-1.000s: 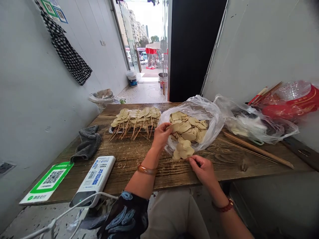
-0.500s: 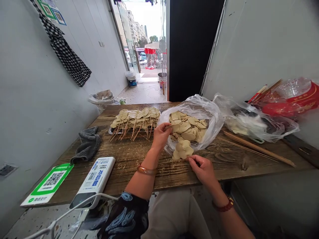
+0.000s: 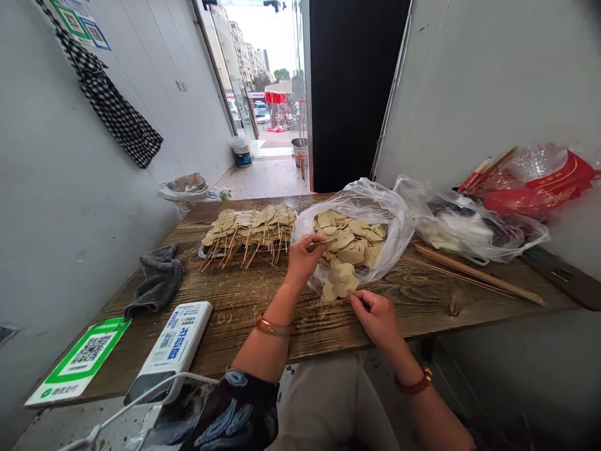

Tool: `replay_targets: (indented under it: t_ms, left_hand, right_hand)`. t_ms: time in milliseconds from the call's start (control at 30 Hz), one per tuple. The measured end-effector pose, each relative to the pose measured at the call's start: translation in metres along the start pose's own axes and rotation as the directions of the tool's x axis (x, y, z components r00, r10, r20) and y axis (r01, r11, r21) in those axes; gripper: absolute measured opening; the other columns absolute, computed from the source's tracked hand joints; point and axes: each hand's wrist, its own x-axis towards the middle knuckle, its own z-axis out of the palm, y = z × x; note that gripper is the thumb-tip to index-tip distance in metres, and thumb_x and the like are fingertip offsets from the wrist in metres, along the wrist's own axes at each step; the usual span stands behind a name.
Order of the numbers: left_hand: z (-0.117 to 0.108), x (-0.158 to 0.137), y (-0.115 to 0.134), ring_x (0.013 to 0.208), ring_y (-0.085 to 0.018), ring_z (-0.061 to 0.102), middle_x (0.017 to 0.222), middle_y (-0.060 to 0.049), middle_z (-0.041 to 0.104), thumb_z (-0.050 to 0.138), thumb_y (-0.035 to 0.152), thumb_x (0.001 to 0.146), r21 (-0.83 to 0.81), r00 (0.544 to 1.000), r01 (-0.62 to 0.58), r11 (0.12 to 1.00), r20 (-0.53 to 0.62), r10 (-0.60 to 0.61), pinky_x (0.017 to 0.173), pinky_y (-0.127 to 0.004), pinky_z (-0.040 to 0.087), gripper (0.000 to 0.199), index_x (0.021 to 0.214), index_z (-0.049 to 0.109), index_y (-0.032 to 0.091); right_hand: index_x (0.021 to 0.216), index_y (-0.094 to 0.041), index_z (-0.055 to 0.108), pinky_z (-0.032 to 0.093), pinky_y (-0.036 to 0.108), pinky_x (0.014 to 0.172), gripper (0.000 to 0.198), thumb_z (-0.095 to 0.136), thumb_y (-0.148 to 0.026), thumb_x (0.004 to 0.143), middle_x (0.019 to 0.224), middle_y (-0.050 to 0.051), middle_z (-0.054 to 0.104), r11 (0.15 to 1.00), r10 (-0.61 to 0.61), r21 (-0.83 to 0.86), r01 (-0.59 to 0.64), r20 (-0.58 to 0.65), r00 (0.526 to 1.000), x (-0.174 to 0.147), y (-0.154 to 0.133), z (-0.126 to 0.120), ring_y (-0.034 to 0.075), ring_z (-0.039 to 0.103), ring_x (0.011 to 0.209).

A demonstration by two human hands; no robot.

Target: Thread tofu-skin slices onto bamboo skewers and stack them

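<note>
Wooden counter (image 3: pixel 263 300) spans the view, walls on both sides, open doorway at 12 o'clock.

Clear plastic bag (image 3: pixel 375 213), mouth open toward the person, lies at counter centre-right; it holds a heap of flat tan slices (image 3: pixel 354 241), a few spilling onto the wood at its mouth.

Left hand (image 3: pixel 303 257): at the bag's mouth, 9 o'clock edge of the heap. Grip pressed together, thumb and fingertips pinching 1 slice (image 3: pixel 323 243) held roughly flat just above the heap.

Right hand (image 3: pixel 375 316): on the counter at 6 o'clock of the bag, just beside the spilled slices. Grip closed, fingertips pinched at the nearest slices; what lies between them is too small to tell, possibly a stick.

At 9 o'clock of the bag: tray of skewered slices (image 3: pixel 248 228), sticks pointing toward the person.
At 3 o'clock of the bag: second plastic bag (image 3: pixel 469 225); loose bamboo skewers (image 3: pixel 474 275) lie in front of it.
Far left: grey rag (image 3: pixel 154 282), white power bank (image 3: pixel 173 344) with cable, green QR placard (image 3: pixel 79 360).
</note>
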Motion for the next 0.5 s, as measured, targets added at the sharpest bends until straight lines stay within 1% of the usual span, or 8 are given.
replay_targets:
  t_ms: [100,200,267,333,500]
  left_hand:
    - [0.0023,-0.0009,0.0002,0.061,-0.01,0.056,0.068,0.001,0.062,0.067,0.021,0.064,-0.043,0.999,0.049,0.998,0.018,-0.049,0.057,-0.02,0.043,0.012,0.074,0.068,0.015]
    - [0.0035,-0.0017,0.0008,0.058,-0.01,0.056,0.066,0.001,0.062,0.069,0.023,0.062,-0.176,0.991,0.137,0.975,0.014,-0.136,0.057,-0.022,0.045,0.017,0.077,0.067,0.015]
    - [0.0031,-0.0021,0.0015,0.056,-0.009,0.055,0.066,0.002,0.062,0.071,0.024,0.061,-0.284,0.982,0.182,0.941,0.008,-0.187,0.057,-0.023,0.047,0.02,0.077,0.065,0.014]
    - [0.0022,-0.0024,0.0023,0.055,-0.009,0.055,0.067,0.002,0.061,0.073,0.025,0.059,-0.38,0.974,0.218,0.899,0.031,-0.223,0.056,-0.023,0.049,0.022,0.076,0.064,0.014]
    - [-0.0003,-0.0032,0.002,0.053,-0.008,0.055,0.066,0.002,0.061,0.077,0.026,0.055,-0.517,0.948,0.307,0.799,0.095,-0.303,0.053,-0.023,0.05,0.029,0.076,0.062,0.013]
  right_hand:
    - [0.072,-0.015,0.068,0.04,0.021,0.057,0.031,0.049,-0.035,0.087,0.066,0.002,0.066,1.0,0.005,0.017,-0.005,-0.014,1.0,-0.0004,-0.0013,-0.0002,0.015,0.058,0.06]
    - [0.073,-0.015,0.068,0.041,0.022,0.06,0.029,0.049,-0.033,0.087,0.068,0.003,0.067,0.999,-0.005,0.046,0.005,-0.007,1.0,-0.0012,-0.003,-0.0015,0.015,0.059,0.063]
    - [0.075,-0.015,0.068,0.042,0.022,0.062,0.029,0.049,-0.032,0.087,0.069,0.003,0.068,0.998,-0.013,0.059,0.012,0.01,1.0,-0.002,-0.0034,-0.0023,0.016,0.06,0.066]
    - [0.075,-0.015,0.068,0.043,0.022,0.064,0.029,0.048,-0.033,0.087,0.071,0.004,0.068,0.998,-0.021,0.057,0.02,0.021,1.0,-0.0027,-0.0028,-0.0029,0.016,0.061,0.067]
    - [0.073,-0.015,0.067,0.042,0.022,0.061,0.031,0.047,-0.034,0.087,0.069,0.003,0.067,0.999,-0.047,0.024,0.046,0.023,0.999,-0.0042,-0.0013,-0.0042,0.015,0.06,0.064]
